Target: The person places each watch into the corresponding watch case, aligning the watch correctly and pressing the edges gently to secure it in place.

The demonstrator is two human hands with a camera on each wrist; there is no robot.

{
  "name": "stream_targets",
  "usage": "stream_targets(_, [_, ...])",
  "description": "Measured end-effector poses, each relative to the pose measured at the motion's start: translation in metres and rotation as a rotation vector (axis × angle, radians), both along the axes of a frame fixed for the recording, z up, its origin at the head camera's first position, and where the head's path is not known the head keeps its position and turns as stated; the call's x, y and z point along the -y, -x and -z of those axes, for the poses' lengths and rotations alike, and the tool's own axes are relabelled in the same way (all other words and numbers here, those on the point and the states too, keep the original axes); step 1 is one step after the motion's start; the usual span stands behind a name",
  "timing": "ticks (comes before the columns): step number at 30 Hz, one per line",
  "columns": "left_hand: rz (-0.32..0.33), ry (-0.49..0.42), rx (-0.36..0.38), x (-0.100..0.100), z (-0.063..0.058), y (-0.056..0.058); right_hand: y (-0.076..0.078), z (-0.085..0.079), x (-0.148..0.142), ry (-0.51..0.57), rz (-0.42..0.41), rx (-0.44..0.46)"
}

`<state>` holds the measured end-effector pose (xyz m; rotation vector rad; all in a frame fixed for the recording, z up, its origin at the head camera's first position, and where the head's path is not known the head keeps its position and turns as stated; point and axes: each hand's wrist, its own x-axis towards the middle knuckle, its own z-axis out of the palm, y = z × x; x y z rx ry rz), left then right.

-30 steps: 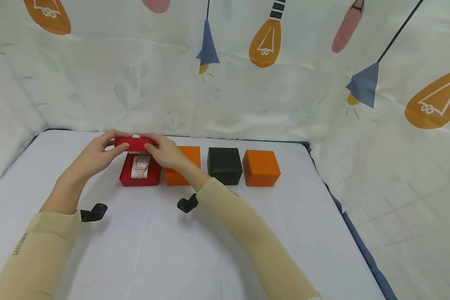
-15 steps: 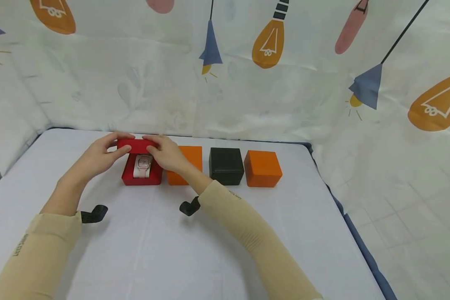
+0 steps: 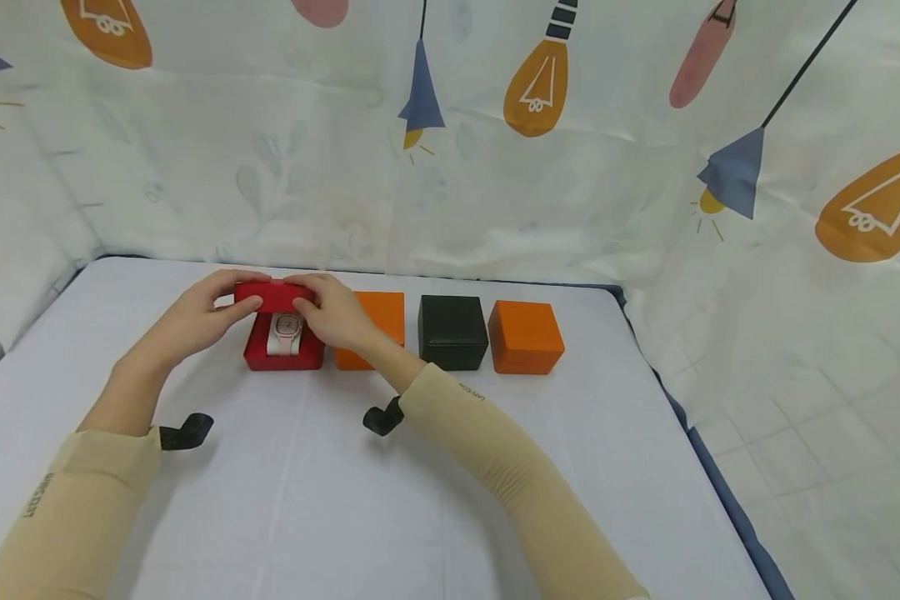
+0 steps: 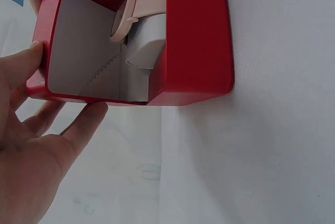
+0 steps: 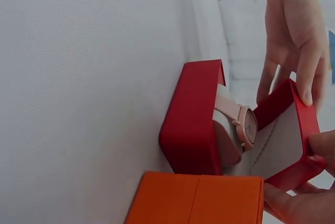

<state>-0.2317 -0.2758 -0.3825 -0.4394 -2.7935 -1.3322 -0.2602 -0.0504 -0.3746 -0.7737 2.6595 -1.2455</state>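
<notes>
A red watch box (image 3: pixel 261 362) stands on the table at the far left with its hinged lid (image 3: pixel 273 297) tilted partway over it. Inside, a pale pink wristwatch (image 3: pixel 287 326) is wrapped round a white cushion (image 4: pixel 148 46). My left hand (image 3: pixel 198 315) grips the lid's left side, thumb (image 4: pixel 23 63) on its front edge and fingers behind. On the lid's other side, my right hand (image 3: pixel 337 314) pinches the corner between thumb and fingers. White lining shows within the lid in both wrist views, where the watch face is turned toward it.
An orange box (image 3: pixel 381 315) sits right beside the red one, partly hidden by my right hand. Farther right are a black box (image 3: pixel 453 333) and another orange box (image 3: pixel 526 337). A printed curtain (image 3: pixel 450 208) hangs behind the white-covered table (image 3: pixel 345 517).
Both hands have lowered the lid a little toward me, so it covers slightly more of the watch. The head view has shifted slightly; the other boxes stay in place.
</notes>
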Motion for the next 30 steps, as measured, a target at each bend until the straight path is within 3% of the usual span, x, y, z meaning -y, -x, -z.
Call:
stream_targets(11, [0.016, 0.019, 0.004, 0.003, 0.003, -0.001, -0.004, 0.000, -0.002, -0.023, -0.019, 0.002])
stream_targets(22, [0.039, 0.043, -0.057, 0.004, 0.006, -0.006, -0.005, 0.001, -0.004, -0.043, -0.039, -0.019])
stream_targets(26, [0.060, 0.055, -0.039, 0.007, 0.010, -0.007, -0.007, 0.001, -0.006, -0.059, -0.034, -0.028])
stream_targets(30, [0.122, 0.086, 0.015, 0.010, 0.014, -0.008, -0.008, 0.003, -0.008, -0.099, -0.025, 0.001])
